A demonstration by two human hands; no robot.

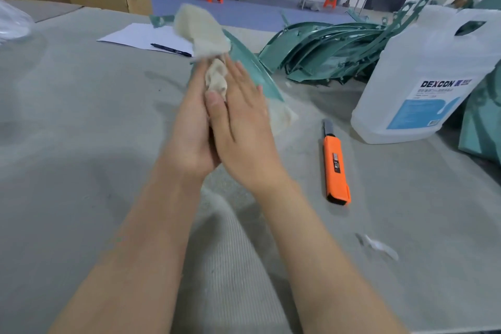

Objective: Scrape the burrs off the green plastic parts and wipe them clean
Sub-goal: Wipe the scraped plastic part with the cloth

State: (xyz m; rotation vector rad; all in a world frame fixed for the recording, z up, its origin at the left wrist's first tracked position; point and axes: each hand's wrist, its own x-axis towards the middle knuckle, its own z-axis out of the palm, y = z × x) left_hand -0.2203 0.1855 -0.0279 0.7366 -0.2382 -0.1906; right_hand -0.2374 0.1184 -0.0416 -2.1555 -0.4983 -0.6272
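I see the grey table (81, 122) filling the frame, the white jug (423, 84) and the pile of green parts (325, 49) at upper right, and the orange knife (336, 168) lying idle right of centre. At centre my left hand (189, 127) and right hand (244, 116), fingers straight, press the cream cloth (203, 30) around one green part (252, 68), so I judge this the wiping step (scraping looks finished here). Next I'd need firm strokes along its curved length.
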